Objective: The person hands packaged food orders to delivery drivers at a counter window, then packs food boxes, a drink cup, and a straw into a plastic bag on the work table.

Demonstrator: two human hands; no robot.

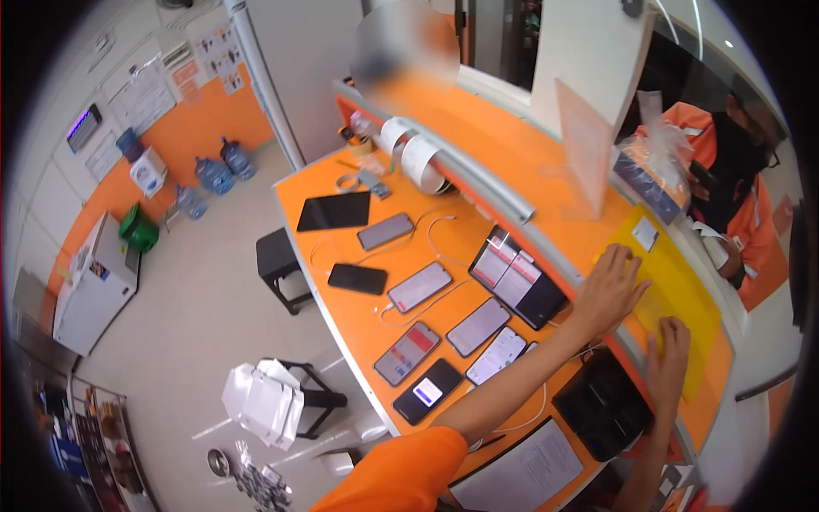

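Observation:
A flat yellow folder or envelope (682, 290) with a small white label lies on the raised orange counter. Both of my hands reach over the counter's edge to it. My left hand (612, 288) rests on its upper left part, fingers slightly bent and apart. Lower down, my right hand (670, 354) touches the folder near its lower left side, its fingers curled and close together; whether they pinch the folder is hard to tell. A black organizer tray (601, 403) sits on the desk below, beside my right forearm.
Several phones (409, 352), a black tablet (333, 212), cables and a paper sheet (520, 474) cover the lower orange desk. A propped tablet (517, 277) leans near the divider. Beyond the counter are a plastic-wrapped box (653, 175) and a person in an orange jacket (751, 196).

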